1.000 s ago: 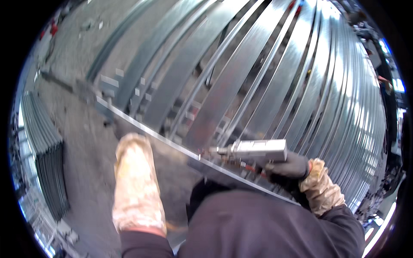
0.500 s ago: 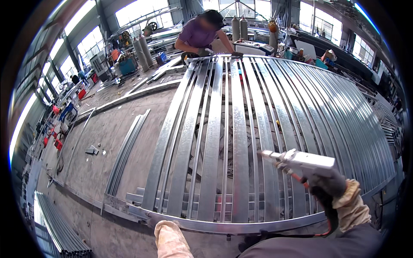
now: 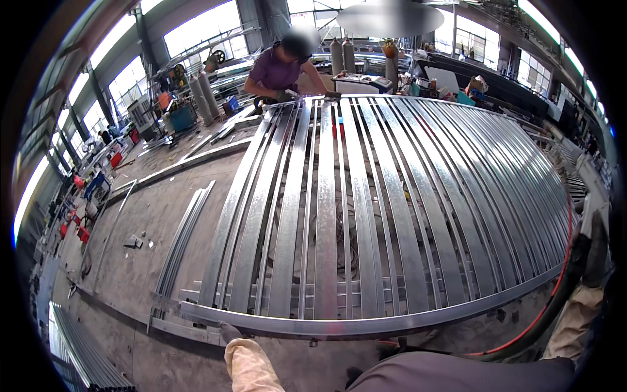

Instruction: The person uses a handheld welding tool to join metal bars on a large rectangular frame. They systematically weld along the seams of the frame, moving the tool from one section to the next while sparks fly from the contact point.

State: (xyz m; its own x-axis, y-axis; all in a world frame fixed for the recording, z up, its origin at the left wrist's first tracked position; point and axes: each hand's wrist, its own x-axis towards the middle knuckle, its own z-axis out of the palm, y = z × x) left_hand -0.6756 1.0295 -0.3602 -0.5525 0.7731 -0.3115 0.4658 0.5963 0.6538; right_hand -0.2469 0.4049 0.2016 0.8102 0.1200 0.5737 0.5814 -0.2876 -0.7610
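A large panel of parallel silver metal bars [image 3: 326,228] lies before me, bordered on the near side by a long rail [image 3: 366,328]. My right hand [image 3: 593,253], in a dark glove with a tan cuff, grips a welding gun [image 3: 592,186] at the far right. The gun points upward beside the panel's right end, and a red hose [image 3: 522,344] trails from it with a black cable. My left hand [image 3: 230,332], in a dark glove, is low at the near rail's left part. Its fingers are mostly hidden, so their grip does not show.
A person in a purple shirt [image 3: 274,70] bends over the panel's far edge, gloved hands on it. Long metal tubes [image 3: 185,238] lie on the floor to the left, with another stack [image 3: 88,353] nearer. Gas cylinders [image 3: 208,95] stand behind. Small offcuts [image 3: 132,242] lie on the concrete.
My right hand has swung the welding gun from above the bars out to the far right, its nose now upward. My left hand has shifted slightly left. The view has shifted a little.
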